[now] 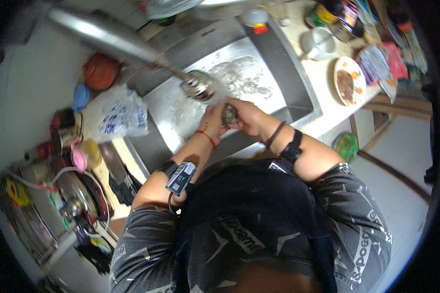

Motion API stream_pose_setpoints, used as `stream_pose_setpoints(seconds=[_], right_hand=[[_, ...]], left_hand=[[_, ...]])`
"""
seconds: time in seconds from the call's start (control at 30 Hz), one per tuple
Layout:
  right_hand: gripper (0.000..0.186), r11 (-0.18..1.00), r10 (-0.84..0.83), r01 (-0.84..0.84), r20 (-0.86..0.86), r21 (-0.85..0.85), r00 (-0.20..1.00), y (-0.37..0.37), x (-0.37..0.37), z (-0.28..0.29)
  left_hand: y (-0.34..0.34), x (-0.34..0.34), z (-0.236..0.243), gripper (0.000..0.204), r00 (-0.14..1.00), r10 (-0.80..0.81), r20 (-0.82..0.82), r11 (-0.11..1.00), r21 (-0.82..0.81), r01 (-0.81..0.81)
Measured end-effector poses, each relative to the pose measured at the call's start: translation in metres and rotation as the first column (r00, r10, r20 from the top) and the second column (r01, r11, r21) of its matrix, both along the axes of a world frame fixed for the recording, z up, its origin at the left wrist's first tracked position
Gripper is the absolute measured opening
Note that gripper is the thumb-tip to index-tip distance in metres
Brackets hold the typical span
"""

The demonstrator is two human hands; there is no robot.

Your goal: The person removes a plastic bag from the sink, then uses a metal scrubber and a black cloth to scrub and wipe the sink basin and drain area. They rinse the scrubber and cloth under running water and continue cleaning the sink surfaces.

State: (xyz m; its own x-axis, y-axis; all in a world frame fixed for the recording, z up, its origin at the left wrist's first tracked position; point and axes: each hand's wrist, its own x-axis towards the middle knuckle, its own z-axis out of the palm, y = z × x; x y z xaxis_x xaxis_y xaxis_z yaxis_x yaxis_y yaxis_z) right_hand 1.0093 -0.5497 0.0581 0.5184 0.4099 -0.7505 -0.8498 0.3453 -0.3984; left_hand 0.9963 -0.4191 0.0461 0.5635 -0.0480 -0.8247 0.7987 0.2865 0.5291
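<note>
Over the steel sink (301, 93), my left hand (214, 119) and my right hand (247, 117) are closed together around a small, dark mottled object (229, 115), too small to identify. A large steel tap (107, 36) reaches in from the upper left, its round shiny head (195, 87) just above my hands. A pale, blurred patch between head and hands looks like running water. Water lies in the basin behind my hands.
A crumpled plastic bag (115, 115) lies at the sink's left, near a pink lid (78, 156) and cookware (78, 195). On the right counter are a white mug (318, 44), a patterned plate with brown food (347, 80) and coloured packages (381, 63).
</note>
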Motion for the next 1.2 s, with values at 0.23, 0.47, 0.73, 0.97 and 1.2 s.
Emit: stream_pose_setpoints(seconds=[0.23,0.47,0.73,0.97,1.2], right_hand=[[0.024,0.985,-0.171,0.170,0.016,0.036,0.985,0.016,0.027,-0.006],[0.042,0.894,0.211,-0.136,0.133,-0.428,0.968,0.018,0.044,0.005],[0.031,0.998,0.053,-0.059,0.160,0.031,0.986,0.011,0.053,0.020],[0.027,0.987,0.030,-0.053,0.147,0.155,0.989,0.018,0.058,0.014],[0.037,0.996,-0.056,0.055,0.023,0.066,0.998,0.022,0.053,0.024]], left_hand=[[-0.004,-0.005,-0.003,0.061,0.765,-0.350,0.540,0.820,0.571,-0.028],[-0.011,-0.001,-0.006,0.048,0.776,0.090,0.624,0.912,0.262,-0.315],[0.110,-0.014,-0.066,0.044,0.907,0.363,-0.213,0.926,-0.031,-0.377],[0.170,-0.028,-0.155,0.045,0.866,0.314,-0.390,0.940,0.254,-0.227],[0.172,-0.033,-0.194,0.055,0.900,0.291,-0.325,0.729,0.685,0.012]])
